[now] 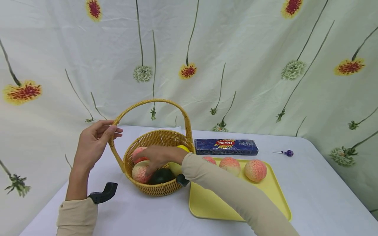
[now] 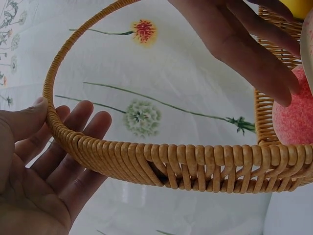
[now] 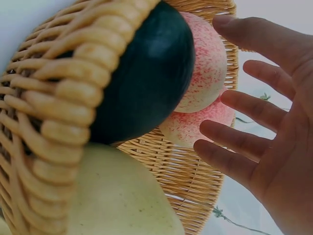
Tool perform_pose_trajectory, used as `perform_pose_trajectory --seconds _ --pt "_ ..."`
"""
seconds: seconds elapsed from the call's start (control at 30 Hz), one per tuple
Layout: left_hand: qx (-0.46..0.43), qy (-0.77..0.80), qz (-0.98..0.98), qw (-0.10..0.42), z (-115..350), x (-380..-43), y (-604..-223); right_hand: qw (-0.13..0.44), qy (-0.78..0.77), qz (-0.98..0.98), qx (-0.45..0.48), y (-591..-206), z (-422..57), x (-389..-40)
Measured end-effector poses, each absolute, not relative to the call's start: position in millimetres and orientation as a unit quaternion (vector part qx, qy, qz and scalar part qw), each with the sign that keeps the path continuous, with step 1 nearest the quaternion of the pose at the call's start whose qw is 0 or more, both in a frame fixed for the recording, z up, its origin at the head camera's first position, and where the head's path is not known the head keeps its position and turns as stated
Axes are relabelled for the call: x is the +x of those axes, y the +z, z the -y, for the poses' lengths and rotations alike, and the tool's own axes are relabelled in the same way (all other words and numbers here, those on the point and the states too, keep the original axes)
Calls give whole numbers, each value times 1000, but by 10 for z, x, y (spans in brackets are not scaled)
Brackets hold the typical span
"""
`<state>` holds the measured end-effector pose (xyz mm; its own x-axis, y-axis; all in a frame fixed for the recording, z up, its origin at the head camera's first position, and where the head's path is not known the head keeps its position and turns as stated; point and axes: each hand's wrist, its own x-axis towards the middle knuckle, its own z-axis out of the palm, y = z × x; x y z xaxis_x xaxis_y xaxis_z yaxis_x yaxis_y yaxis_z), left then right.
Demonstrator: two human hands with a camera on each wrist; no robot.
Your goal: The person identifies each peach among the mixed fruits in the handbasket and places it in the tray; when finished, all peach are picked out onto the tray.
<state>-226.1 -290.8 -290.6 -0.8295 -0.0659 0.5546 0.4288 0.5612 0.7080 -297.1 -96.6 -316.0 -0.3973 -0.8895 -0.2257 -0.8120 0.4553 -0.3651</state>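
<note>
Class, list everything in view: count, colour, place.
Table: 1, white, foreground
Curtain: 1, white, behind
Basket: 1, tan, on table
Basket peaches: 2, pinkish, in basket
Dark item: 1, blackish, in basket
Pale item: 1, greenish, in basket
Yellow item: 1, in basket
Tray: 1, yellow, beside basket
Tray peaches: 3, pinkish, on tray
Box: 1, blue, behind tray
Lollipop: 1, purple, right of box
Wrist cameras: 2, black
Sleeves: 2, beige, forearms
Left hand: 1, on handle
Right hand: 1, over basket
</note>
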Motion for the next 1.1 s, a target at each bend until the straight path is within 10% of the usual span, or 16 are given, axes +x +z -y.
perform_pose_trajectory --seconds 1.1 --pt "-106 -451 844 271 2914 -2266 -2915 214 -89 -841 -489 -3273 1085 -2955"
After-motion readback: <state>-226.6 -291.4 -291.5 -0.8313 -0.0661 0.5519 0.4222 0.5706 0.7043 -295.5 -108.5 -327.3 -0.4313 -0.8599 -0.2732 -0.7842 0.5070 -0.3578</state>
